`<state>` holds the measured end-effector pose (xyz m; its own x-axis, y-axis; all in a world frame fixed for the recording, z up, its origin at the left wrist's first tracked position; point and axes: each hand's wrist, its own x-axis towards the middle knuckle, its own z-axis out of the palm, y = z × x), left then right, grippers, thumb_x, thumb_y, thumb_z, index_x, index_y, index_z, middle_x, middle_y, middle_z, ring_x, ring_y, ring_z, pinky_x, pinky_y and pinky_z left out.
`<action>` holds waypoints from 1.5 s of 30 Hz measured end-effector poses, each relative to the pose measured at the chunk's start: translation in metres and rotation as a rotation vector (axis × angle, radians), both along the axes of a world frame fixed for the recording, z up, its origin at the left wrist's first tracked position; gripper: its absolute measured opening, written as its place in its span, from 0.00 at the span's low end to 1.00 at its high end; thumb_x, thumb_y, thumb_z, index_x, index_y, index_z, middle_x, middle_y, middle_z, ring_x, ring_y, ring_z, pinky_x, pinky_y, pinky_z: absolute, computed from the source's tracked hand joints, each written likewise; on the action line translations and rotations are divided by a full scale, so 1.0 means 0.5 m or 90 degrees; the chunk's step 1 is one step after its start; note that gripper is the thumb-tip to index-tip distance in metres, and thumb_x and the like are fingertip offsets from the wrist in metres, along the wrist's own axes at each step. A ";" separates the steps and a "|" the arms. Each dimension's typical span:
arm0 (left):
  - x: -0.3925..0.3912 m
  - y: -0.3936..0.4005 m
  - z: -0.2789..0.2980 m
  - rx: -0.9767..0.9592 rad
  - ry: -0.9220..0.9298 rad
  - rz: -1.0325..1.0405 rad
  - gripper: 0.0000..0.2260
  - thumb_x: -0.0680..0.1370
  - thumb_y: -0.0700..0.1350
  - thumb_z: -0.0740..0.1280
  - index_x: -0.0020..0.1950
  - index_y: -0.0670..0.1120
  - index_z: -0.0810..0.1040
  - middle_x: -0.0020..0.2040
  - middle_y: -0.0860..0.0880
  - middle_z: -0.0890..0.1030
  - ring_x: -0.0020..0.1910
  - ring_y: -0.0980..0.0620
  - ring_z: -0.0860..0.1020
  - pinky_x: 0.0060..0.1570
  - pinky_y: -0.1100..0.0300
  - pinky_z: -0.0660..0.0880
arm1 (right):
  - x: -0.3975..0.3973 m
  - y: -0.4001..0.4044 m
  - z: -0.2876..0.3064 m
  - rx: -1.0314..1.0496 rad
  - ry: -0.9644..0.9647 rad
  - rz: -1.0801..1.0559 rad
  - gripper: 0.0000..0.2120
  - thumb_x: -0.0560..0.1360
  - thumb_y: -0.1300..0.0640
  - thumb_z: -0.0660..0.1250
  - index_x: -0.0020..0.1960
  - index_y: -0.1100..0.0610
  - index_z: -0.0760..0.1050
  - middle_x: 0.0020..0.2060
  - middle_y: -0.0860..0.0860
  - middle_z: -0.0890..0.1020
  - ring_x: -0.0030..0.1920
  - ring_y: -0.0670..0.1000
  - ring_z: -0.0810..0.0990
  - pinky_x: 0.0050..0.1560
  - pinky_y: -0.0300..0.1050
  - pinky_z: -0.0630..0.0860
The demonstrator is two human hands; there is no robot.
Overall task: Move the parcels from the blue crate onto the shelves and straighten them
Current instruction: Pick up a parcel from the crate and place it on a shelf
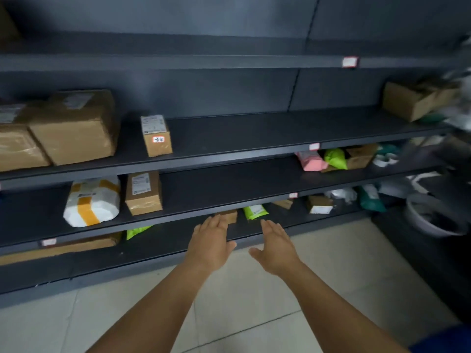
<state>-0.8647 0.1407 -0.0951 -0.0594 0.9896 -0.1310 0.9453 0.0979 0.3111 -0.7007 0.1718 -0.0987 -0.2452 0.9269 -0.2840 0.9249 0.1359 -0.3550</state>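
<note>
**Empty hands at the lowest shelf — small parcels easy to knock back**

Both hands are out in front with fingers straight and spread, palms down, holding nothing. The left hand (212,240) has its fingertips just at the front edge of the lowest dark grey metal shelf (163,247), right before a small brown cardboard box (229,215) that sits under the lip of the shelf above. The right hand (276,247) hovers beside it, near a lime-green plastic mailer bag (254,212) a little further along the same shelf.

Only a blue corner (443,338) shows at the bottom right of the view; whether that is the crate I cannot tell, and no parcel in it is visible.

Risks, as I judge them:

- The shelf above overhangs closely — reaching in flat-handed could scrape knuckles on its edge or shove the small brown box deeper instead of squaring it.
- The green mailer is soft and light; a sideways nudge may crumple or slide it into its neighbours rather than straighten it.
- On the middle shelf, the white padded parcel with yellow tape (91,202) leans close to the front edge, so a bump to the shelving could tip it off.
</note>
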 end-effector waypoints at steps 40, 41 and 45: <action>1.383 -0.348 0.108 0.029 0.023 -0.663 0.32 0.81 0.56 0.58 0.79 0.48 0.48 0.79 0.50 0.54 0.77 0.50 0.54 0.74 0.50 0.55 | 1.283 -0.672 0.092 0.021 -0.059 -0.635 0.40 0.78 0.44 0.63 0.80 0.54 0.45 0.79 0.50 0.48 0.78 0.53 0.44 0.76 0.55 0.47; 1.409 -0.333 0.106 0.030 0.025 -0.671 0.32 0.81 0.56 0.58 0.79 0.48 0.48 0.79 0.50 0.54 0.77 0.50 0.54 0.74 0.50 0.54 | 1.305 -0.661 0.092 0.029 -0.065 -0.645 0.40 0.78 0.43 0.63 0.80 0.54 0.45 0.79 0.50 0.48 0.78 0.53 0.45 0.76 0.55 0.47; 1.500 -0.267 0.097 0.029 0.027 -0.706 0.32 0.81 0.57 0.58 0.79 0.48 0.47 0.79 0.50 0.54 0.77 0.50 0.53 0.74 0.50 0.55 | 1.387 -0.608 0.097 0.052 -0.095 -0.670 0.40 0.78 0.42 0.63 0.80 0.54 0.45 0.79 0.50 0.49 0.78 0.52 0.47 0.76 0.54 0.50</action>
